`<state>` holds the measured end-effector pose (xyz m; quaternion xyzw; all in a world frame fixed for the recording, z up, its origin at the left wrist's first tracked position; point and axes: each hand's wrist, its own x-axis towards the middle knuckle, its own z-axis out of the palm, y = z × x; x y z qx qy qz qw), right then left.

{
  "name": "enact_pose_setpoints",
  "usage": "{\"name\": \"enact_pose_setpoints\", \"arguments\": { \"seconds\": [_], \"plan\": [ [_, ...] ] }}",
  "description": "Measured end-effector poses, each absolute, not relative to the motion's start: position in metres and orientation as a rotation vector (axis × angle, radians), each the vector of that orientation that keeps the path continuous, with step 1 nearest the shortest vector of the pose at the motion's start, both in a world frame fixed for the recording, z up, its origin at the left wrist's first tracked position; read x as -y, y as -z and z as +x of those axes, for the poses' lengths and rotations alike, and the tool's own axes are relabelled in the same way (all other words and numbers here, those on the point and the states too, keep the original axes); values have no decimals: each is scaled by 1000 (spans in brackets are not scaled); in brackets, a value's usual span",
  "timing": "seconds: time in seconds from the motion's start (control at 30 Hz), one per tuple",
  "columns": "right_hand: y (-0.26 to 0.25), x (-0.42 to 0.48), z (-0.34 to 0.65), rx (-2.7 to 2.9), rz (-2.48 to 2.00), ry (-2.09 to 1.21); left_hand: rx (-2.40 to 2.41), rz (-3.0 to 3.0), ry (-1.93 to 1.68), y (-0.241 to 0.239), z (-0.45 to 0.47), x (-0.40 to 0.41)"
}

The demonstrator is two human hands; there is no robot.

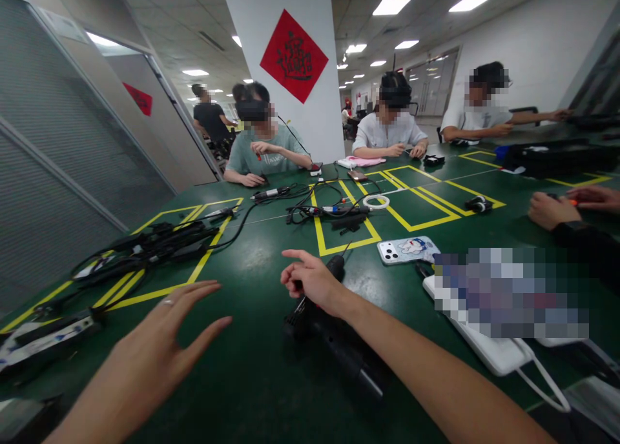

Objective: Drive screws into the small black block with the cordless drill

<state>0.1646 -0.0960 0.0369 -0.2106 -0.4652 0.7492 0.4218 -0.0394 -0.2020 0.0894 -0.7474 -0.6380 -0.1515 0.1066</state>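
On green tabletop (242, 347), yellow tape (349, 246), perhaps a black tool (347, 359), white pillar (317, 124) beyond.

Tool (349, 361): laid on the desk (227, 392), near the right hand (310, 279).
Cables (162, 245): heaped at left.
Phone (411, 248): placed right, before the ring (376, 207).

Shows a red sign (294, 55) on a white pillar (320, 134), three people (390, 131) seated around the green table (252, 257) — and on it, a phone (411, 249), a white ring (375, 208), black cables (165, 241) at left.
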Motion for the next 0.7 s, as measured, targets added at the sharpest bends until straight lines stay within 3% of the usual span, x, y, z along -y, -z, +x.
{"name": "enact_pose_setpoints", "arguments": {
  "seconds": [0.23, 0.7],
  "plan": [
    [-27, 97, 163, 934, -410, -2037, 1562, -2613, 565, -77, 55, 156],
    [-17, 94, 161, 825, -326, -2251, 1687, -2880, 517, -89, 40, 155]
  ]
}}
